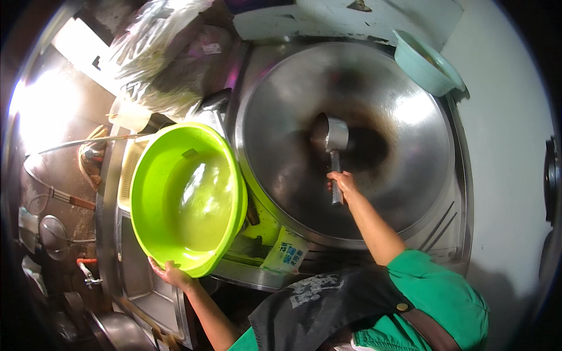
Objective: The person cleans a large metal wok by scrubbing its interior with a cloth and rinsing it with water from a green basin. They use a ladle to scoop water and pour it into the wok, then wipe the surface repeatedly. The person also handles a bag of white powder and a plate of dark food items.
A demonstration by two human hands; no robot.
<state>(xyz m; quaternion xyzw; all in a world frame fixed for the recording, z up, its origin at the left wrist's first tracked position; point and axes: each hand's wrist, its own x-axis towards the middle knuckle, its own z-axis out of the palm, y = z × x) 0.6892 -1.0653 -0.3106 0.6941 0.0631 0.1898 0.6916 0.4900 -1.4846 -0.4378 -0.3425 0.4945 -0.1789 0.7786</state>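
Note:
My right hand (344, 185) grips the handle of a metal water ladle (338, 134). The ladle's cup is over the dark middle of a very large steel wok (281, 175); I cannot tell whether it touches the bottom. With my left hand (173, 274) I hold the near rim of a bright green plastic basin (147, 193), which is tilted. Yellowish, shiny liquid (204, 210) lies in the basin. How the basin's underside is supported is hidden.
A printed plastic packet (287, 252) lies at the wok's near left edge. Chopsticks (439, 228) rest on the right ledge. A pale teal basin (423, 66) stands at the far right rim. Plastic bags (162, 57) are piled far left. A steel sink (151, 302) is below the green basin.

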